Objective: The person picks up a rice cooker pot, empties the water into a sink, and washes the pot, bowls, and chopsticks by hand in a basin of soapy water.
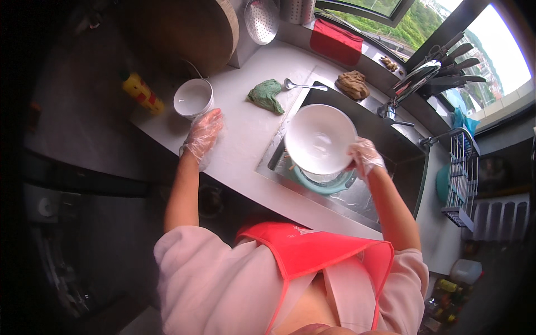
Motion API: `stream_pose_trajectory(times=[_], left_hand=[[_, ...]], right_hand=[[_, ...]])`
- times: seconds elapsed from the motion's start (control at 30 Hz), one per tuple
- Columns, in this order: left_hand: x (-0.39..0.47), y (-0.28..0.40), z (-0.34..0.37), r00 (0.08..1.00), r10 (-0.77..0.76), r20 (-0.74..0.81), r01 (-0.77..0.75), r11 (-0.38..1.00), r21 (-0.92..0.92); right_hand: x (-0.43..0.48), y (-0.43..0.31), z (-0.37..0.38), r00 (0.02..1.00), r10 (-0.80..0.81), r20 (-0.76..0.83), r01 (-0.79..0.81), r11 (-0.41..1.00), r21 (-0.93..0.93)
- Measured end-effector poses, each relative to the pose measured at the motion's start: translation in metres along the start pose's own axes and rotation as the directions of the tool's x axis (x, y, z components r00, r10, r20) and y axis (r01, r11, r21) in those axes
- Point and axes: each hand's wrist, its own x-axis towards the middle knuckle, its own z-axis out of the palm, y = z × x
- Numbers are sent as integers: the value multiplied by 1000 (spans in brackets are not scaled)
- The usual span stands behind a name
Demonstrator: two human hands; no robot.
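Note:
My right hand [367, 155], in a clear plastic glove, grips the rim of a large white bowl [320, 136]. The bowl is tilted, its inside facing me, above a teal basin [326, 187] in the stainless steel sink [379, 197]. On the counter's left part are white bowls [193, 97] that look stacked. My left hand [204, 132], gloved the same way, is at their near side; whether its fingers grip them is unclear. The large bowl hides much of the basin; what look like chopsticks [291, 166] show at its left edge.
Behind the sink's left edge lie a green cloth [266, 96], a metal spoon [305, 85] and a brown cloth [352, 84]. A faucet [391, 113] and a knife block with knives [448, 67] stand behind the sink. A yellow bottle [143, 93] is at left, a dish rack [460, 180] at right.

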Motion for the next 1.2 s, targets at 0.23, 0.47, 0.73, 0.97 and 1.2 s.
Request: stream_pose_trajectory(times=[0.23,0.47,0.73,0.97,1.2], left_hand=[[-42,77,51,957,251,143,-263,963,68],[-56,81,101,939,239,249,-279,950,140],[-16,32,206,843,325,428,-508,741,439],[73,-116,282,851,-154,502,-479,164,863],[64,-141,320,743,-533,406,-333,233,914]], right_hand=[[48,-24,120,960,251,125,-280,827,488],[67,-33,154,953,236,192,-304,753,583],[93,42,44,986,41,160,-68,984,166],[67,200,0,945,326,-26,-327,940,-93],[66,222,27,886,463,-7,-463,886,-6]])
